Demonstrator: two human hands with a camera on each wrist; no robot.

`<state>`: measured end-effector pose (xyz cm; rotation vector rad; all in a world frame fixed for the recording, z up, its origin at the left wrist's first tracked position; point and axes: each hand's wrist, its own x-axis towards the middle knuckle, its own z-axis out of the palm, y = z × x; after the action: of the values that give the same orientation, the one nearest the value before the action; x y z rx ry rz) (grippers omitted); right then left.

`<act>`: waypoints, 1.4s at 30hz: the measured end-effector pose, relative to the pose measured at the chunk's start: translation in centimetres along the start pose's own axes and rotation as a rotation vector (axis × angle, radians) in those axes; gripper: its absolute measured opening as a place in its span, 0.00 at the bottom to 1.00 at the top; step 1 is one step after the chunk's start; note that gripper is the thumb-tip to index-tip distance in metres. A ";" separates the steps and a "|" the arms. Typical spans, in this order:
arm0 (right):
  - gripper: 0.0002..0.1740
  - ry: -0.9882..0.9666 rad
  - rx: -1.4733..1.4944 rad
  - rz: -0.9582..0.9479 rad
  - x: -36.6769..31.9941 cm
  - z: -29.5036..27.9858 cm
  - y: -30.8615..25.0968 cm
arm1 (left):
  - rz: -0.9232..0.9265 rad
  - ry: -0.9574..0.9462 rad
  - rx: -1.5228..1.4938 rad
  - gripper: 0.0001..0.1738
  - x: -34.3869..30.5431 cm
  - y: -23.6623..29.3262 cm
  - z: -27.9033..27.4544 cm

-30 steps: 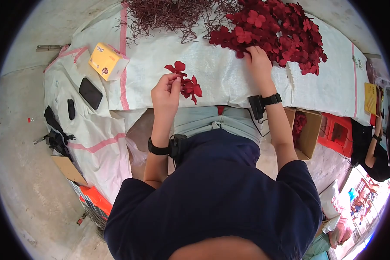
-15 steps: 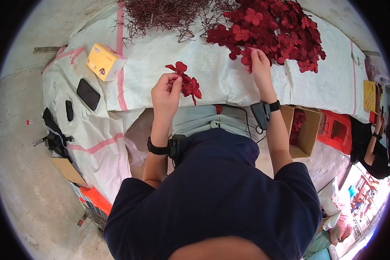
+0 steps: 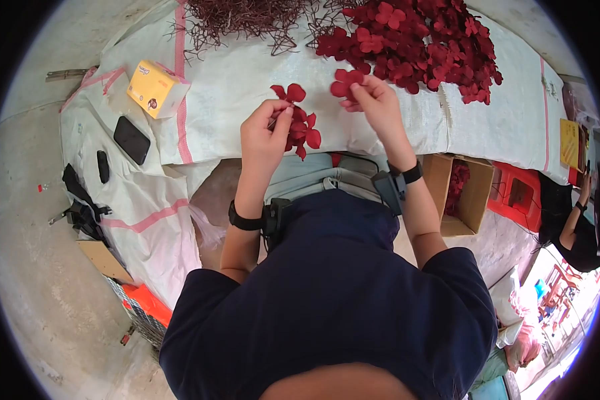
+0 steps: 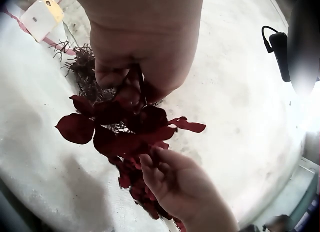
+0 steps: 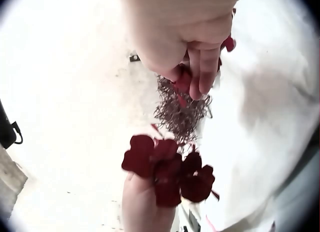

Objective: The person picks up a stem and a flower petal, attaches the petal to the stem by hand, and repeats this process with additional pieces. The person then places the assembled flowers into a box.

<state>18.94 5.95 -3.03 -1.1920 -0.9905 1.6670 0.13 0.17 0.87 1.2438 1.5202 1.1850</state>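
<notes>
My left hand [image 3: 264, 133] pinches a thin dark stem [image 4: 139, 81] between thumb and fingers. Several dark red cloth-like flowers [image 3: 305, 131] spread from that stem, and in the left wrist view they hang below the fingers. Across from it, my right hand [image 3: 379, 110] pinches a single red flower [image 3: 344, 83] with broad rounded petals. A short space separates the two hands in the head view. Behind the right hand lies a large heap of red flowers [image 3: 423, 50]. To its left is a tangle of thin brown branched stems [image 3: 247, 21].
White woven sheeting [image 3: 230, 77] with pink stripes covers the work surface. On the left lie a yellow tissue pack [image 3: 155, 88], a phone [image 3: 132, 140] and a small black object [image 3: 103, 167]. A cardboard box [image 3: 467, 217] holding red pieces stands beside a red stool [image 3: 515, 200] at right.
My right hand has come away from the flower heap, moving left with one red flower in its fingers. My left hand has shifted slightly right with its flowered stem.
</notes>
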 end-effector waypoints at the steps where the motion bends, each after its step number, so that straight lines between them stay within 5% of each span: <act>1: 0.08 -0.027 0.015 0.004 -0.6 1.0 -0.1 | -0.007 0.001 -0.001 0.04 0.1 0.2 0.2; 13: 0.04 0.157 -0.428 -0.318 -1.5 3.1 0.1 | 0.106 -0.051 0.549 0.04 0.1 0.0 1.1; 19: 0.05 0.063 -0.566 -0.338 -2.5 4.8 0.1 | -0.001 -0.131 0.159 0.03 0.0 0.3 1.5; 24: 0.06 0.039 -0.328 -0.242 -3.2 5.4 -0.3 | -0.072 -0.140 -0.058 0.04 -0.1 -0.2 1.6; 30: 0.05 -0.015 -0.004 -0.110 -3.3 5.5 -0.4 | -0.109 -0.178 -0.126 0.03 -0.4 -0.3 1.4; 42: 0.04 -0.017 -0.021 -0.130 -3.4 5.9 -0.3 | -0.090 -0.127 -0.250 0.03 -0.6 0.4 1.6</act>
<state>14.01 2.11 -0.33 -1.1047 -1.0752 1.5703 1.83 -0.11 0.91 1.0526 1.2788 1.1740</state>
